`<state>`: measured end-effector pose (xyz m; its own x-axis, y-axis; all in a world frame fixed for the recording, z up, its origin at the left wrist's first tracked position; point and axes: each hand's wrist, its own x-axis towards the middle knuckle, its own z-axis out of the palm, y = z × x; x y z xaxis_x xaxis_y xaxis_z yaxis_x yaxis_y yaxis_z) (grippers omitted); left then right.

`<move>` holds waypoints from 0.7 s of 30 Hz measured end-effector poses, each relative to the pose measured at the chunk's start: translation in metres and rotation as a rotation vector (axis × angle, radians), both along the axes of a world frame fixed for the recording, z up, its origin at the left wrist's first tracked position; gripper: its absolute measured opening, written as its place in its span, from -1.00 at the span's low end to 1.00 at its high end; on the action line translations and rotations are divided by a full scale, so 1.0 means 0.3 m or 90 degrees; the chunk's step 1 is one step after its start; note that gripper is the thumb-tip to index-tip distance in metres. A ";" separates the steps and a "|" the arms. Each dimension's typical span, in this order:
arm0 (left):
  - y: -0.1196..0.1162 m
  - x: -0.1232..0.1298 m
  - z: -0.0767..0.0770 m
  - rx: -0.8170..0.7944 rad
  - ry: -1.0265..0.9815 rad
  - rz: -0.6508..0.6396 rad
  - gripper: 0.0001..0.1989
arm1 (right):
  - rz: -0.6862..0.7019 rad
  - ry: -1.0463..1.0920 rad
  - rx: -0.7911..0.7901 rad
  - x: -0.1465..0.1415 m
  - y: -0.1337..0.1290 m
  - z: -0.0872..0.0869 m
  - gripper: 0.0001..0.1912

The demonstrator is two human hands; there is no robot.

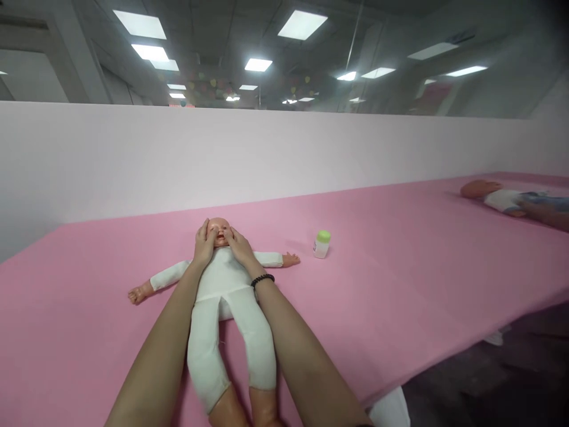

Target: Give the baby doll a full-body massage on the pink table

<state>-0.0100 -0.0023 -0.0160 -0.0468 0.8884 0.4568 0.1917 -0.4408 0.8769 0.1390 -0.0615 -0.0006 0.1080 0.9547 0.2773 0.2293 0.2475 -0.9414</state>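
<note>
**Working at the face of a baby doll (224,284)**

The baby doll is lying on its back on a pink-covered table (400,279), wearing a white cloth suit, with its arms spreading sideways and its vinyl head (219,232) pointing toward a low white partition (178,160). The left hand (203,244) and right hand (240,247) are framing that head from either side. Both are staying half open, neither clenched nor grasping, with the fingers (208,228) curving onto the cheeks and reaching toward the mouth. Keeping the touch light and matched on both sides looks like the sound way here, so the head stays centred. A beaded bracelet (262,280) is circling the right wrist. A small green-capped bottle (322,244) is standing just past the doll's outstretched arm. Farther along the table, a co-worker's hand (540,210) is reaching over a second doll (502,198).
</note>
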 end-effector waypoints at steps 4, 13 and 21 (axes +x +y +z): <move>-0.009 0.006 -0.018 0.003 0.007 0.032 -0.33 | 0.008 -0.028 0.012 0.002 0.001 -0.008 -0.36; -0.075 -0.003 0.029 -0.013 0.090 0.002 -0.28 | -0.035 -0.134 -0.020 0.020 -0.015 0.009 -0.49; -0.125 -0.046 0.004 -0.055 0.013 0.000 -0.43 | -0.031 -0.111 -0.011 0.021 -0.024 0.003 -0.50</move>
